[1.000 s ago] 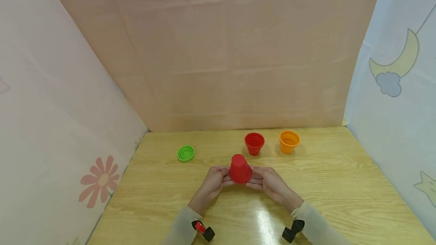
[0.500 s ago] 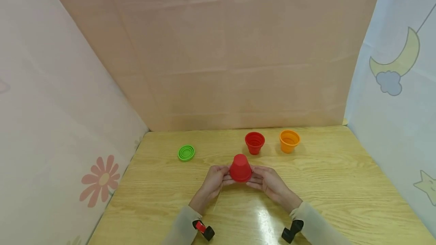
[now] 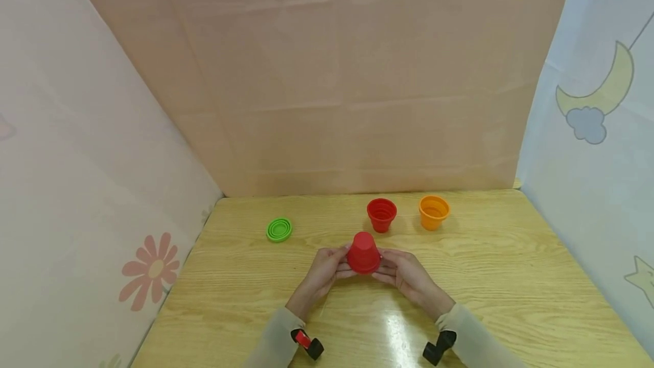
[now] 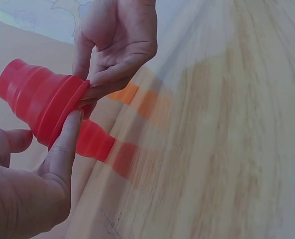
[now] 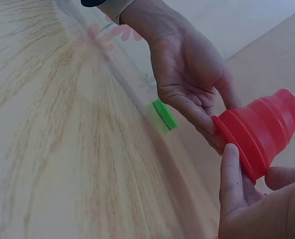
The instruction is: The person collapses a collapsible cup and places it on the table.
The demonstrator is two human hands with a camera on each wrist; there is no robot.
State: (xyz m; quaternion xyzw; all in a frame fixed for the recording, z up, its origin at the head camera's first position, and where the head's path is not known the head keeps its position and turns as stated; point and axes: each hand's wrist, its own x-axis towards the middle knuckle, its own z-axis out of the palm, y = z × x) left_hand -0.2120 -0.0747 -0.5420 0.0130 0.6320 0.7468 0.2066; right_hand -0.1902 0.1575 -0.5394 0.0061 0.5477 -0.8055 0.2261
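A red collapsible cup (image 3: 364, 253) is held upside down between both hands, its narrow base up and its wide rim down, above the table. My left hand (image 3: 323, 270) grips its left side, thumb on the wall and fingers under the rim. On the other side my right hand (image 3: 407, 275) pinches the cup the same way. In the left wrist view the stepped wall of the cup (image 4: 40, 102) shows fully extended. The right wrist view has the fingers of both hands meeting at the rim of the cup (image 5: 257, 134).
Behind the hands a second red collapsible cup (image 3: 381, 216) stands upright, extended. To its right is an orange cup (image 3: 434, 213), also upright. A green cup (image 3: 279, 230) lies collapsed flat at the back left. Walls enclose the wooden table (image 3: 230, 311) at the back and sides.
Both hands have shifted slightly to the right with the held red cup, which has tipped a little. The other cups have stayed in place.
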